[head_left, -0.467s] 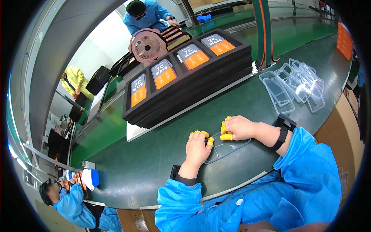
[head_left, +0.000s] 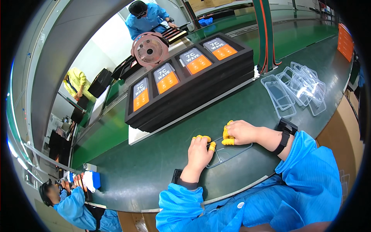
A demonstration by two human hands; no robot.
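A transparent plastic tray (head_left: 232, 154), shallow and rectangular with rounded corners, lies on the green tabletop in front of me. My left hand (head_left: 199, 152), wearing yellow finger cots, is closed at its left end, thumb and fingertips on the far rim. My right hand (head_left: 240, 133), also in yellow finger cots, has its fingers curled in at the far rim, right of the middle. The fingers cover part of that rim, so the exact grip of each fingertip is partly hidden.
Beyond my hands stands a stack of black foam trays (head_left: 193, 94) holding grey-and-orange packs (head_left: 166, 78). A heap of similar transparent trays (head_left: 299, 89) lies at the right, near a green post (head_left: 263, 36). A pink fan (head_left: 150, 50) and co-workers are farther off.
The whole scene sits slightly lower in the picture. Both hands stay at the transparent tray's far rim, with hardly any change in their grip.
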